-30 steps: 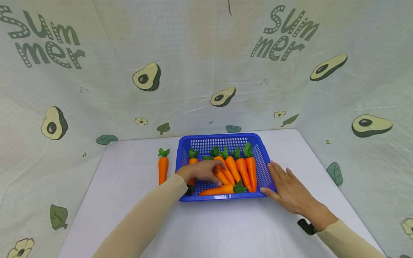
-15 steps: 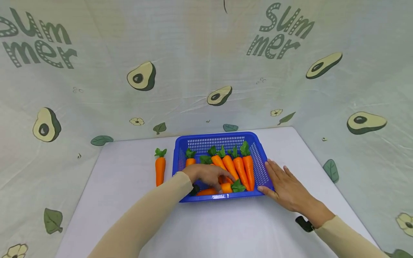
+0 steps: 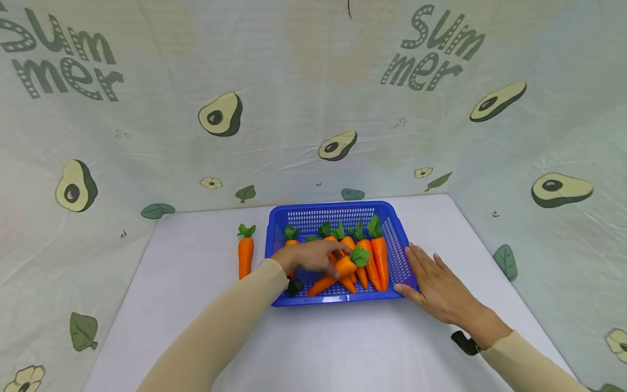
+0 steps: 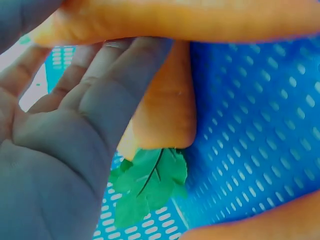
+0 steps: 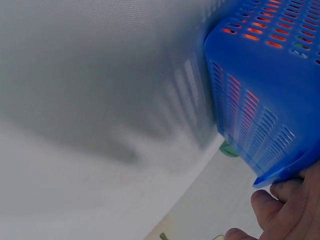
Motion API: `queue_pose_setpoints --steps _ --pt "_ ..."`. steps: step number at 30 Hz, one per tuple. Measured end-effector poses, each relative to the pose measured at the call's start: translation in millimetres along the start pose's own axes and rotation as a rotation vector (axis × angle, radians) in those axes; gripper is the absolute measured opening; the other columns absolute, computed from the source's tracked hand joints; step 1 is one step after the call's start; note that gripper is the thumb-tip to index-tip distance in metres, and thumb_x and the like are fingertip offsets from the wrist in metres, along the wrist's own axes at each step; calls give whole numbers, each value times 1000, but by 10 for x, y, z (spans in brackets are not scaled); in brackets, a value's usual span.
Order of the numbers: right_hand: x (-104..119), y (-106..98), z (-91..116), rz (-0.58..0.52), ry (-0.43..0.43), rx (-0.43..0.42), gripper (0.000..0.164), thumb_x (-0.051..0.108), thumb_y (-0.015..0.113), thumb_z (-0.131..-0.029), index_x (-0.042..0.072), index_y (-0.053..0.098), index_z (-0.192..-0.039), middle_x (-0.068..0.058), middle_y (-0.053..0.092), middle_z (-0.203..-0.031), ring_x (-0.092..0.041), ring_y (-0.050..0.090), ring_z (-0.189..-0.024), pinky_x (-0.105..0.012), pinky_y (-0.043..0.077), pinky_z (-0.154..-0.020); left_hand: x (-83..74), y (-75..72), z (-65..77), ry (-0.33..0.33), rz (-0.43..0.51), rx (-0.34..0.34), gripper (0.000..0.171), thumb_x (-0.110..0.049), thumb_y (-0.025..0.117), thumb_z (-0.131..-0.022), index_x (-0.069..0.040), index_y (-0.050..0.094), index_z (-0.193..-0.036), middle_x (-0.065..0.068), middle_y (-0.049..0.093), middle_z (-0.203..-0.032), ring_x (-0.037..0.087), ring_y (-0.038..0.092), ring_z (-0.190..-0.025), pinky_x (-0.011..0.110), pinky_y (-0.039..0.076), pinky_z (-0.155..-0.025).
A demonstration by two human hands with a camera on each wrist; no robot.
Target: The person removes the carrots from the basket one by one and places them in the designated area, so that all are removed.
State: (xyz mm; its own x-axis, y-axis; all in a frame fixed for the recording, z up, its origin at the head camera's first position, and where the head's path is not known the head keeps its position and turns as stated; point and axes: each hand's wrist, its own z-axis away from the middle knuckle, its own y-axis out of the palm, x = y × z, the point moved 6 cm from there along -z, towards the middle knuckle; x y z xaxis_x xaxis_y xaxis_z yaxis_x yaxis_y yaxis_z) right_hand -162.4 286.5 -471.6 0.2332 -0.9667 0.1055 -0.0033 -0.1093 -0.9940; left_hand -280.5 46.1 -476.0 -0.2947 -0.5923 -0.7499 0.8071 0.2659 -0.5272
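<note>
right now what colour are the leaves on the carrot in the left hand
Green; the carrot's leaves show best in the head view.

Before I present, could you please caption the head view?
Perforated blue plastic basket of orange carrots with leafy green tops: left hand grips one carrot, right hand touches the rim.

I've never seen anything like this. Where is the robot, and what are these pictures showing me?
There's no robot here: just a person's two bare hands. The wide picture comes from a camera worn on the head, looking forward and down; the two close ones come from a camera on each wrist. On the white table sits a blue basket of carrots, with a lone carrot lying to its left. The left hand holds one leafy carrot over the basket. The right hand holds nothing and rests against the basket's right edge.
</note>
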Motion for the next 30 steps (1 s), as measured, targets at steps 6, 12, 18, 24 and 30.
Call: queue_pose_setpoints --steps 6,12,18,24,30 --pt "13 -7 12 -2 -7 -5 94 67 43 -93 2 15 -155 -20 17 -161 -39 21 -147 -59 18 -118 42 -173 45 48 106 -118 68 -24 75 -86 -28 41 -145 2 52 -137 18 57 -114 38 48 -103" --pt "19 13 16 9 -6 -11 94 68 43 -92 2 17 -155 -19 18 -161 -39 22 -147 -58 19 -118 91 -331 156 57 202 -252 68 -26 77 -85 -26 41 -143 3 52 -138 19 61 -111 37 53 -95" --pt "26 9 13 8 -2 -11 95 68 43 -92 3 16 -155 -19 18 -161 -39 22 -147 -58 19 -119 141 -478 301 25 236 -377 69 -29 77 -85 -27 41 -144 2 53 -136 21 61 -113 40 54 -95" --pt "27 1 17 8 -2 -14 94 67 43 -93 3 16 -155 -19 18 -161 -39 22 -147 -57 14 -120 216 -605 453 14 313 -464 72 -35 75 -85 -32 39 -147 2 49 -143 22 58 -122 44 51 -100" --pt "22 -11 29 3 -11 -36 93 66 44 -93 2 18 -155 -20 20 -161 -39 23 -146 -53 7 -123 303 -743 737 50 438 -552 69 -31 74 -87 -30 40 -147 7 49 -144 21 68 -108 40 57 -90"
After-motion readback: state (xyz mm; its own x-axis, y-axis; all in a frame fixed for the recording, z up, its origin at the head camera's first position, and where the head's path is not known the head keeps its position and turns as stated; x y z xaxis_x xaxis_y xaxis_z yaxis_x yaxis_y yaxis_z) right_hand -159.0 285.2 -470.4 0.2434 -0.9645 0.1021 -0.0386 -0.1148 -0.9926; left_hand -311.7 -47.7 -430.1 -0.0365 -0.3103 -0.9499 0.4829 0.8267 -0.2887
